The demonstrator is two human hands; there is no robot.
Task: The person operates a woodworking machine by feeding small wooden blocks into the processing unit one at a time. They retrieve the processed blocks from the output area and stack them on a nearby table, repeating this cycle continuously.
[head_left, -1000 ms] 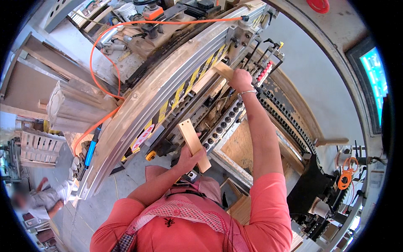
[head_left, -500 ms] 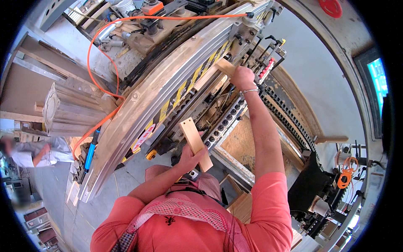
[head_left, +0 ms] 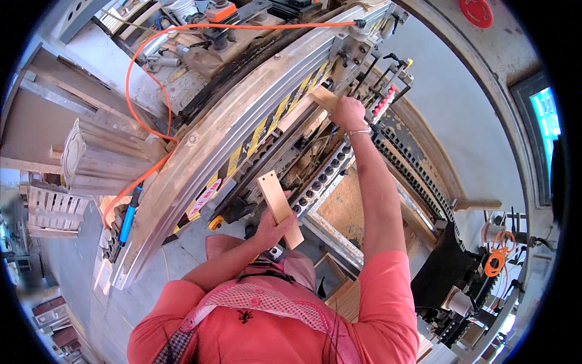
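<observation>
My left hand is closed around the lower part of a short, pale wooden board. Two small dark holes show near that board's far end, and it is held tilted in front of my body. Stretched far forward, my right hand grips the near end of another wooden piece, which lies at the machine's metal beam. Its fingers are partly hidden from above. Beyond and left of this piece, a light wooden strip runs along the black-and-yellow striped edge.
A row of black round fittings lies below my right arm, beside a sawdust-covered panel. An orange hose loops over the beam. A red button and a lit screen stand at the right. Stacked slats lie left.
Both hands keep their holds and barely move. The picture has shifted slightly. At the far left, a person has gone from sight, and a slatted pallet shows there.
</observation>
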